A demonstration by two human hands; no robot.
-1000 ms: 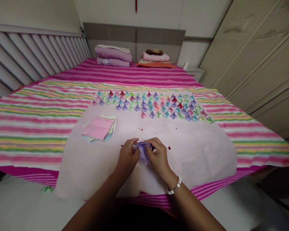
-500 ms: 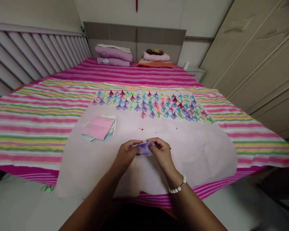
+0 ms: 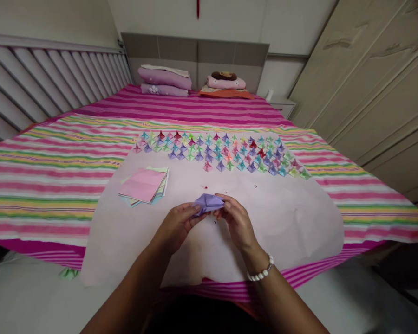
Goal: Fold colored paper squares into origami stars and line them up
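A folded purple origami paper [image 3: 209, 202] is pinched between my two hands, above a large pale sheet [image 3: 285, 218] on the bed. My left hand [image 3: 177, 223] grips its left end, thumb on the near face. At the right end, the fingers of my right hand [image 3: 237, 218] are closed on the paper's edge; a white bead bracelet is on that wrist. Beyond my hands, several small folded paper pieces [image 3: 220, 165] in many colours stand in rows. To the left lies a stack of square paper [image 3: 142, 185], pink on top.
Tiny red scraps [image 3: 204, 187] lie on the pale sheet. Folded bedding [image 3: 165, 81] and a pillow pile with a plush toy [image 3: 226, 82] sit by the headboard. A slatted rail [image 3: 55, 79] runs along the left; wooden doors [image 3: 379, 93] stand at right.
The purple paper has been raised slightly and turned, so a wider, pointed folded face shows. My left fingers have shifted underneath, and my right hand has tilted around the right end.
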